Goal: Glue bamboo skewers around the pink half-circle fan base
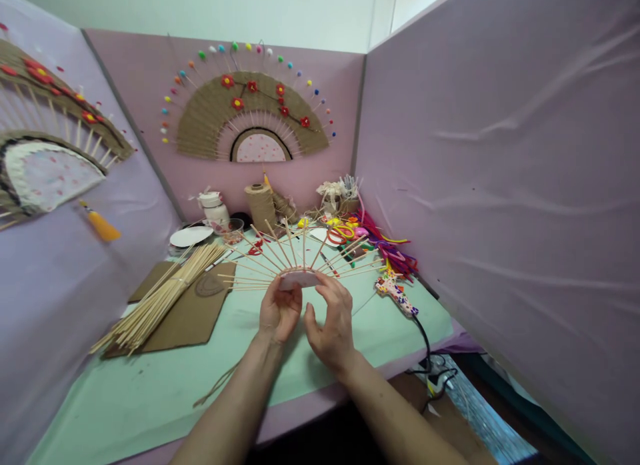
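Note:
A half-round fan frame made of thin wooden sticks hangs just above the table, its sticks spreading up and outward from a small pale half-disc base [299, 279]. My left hand [280, 311] is closed on the left end of that base, thumb in front. At the right end, the fingers of my right hand [332, 318] curl against the edge, while its thumb stands a little away from the base. What the fingers do behind the base is hidden. Beneath the left forearm lies a length of twine [216, 387].
Left, a bundle of sticks [163, 295] lies on cardboard [200, 328]. A glue gun [397, 297] with a black cord rests at right, near pipe cleaners [397, 251] and orange-handled scissors [341, 234]. Twine spools [261, 208] stand behind. A finished fan [200, 118] hangs on the back panel.

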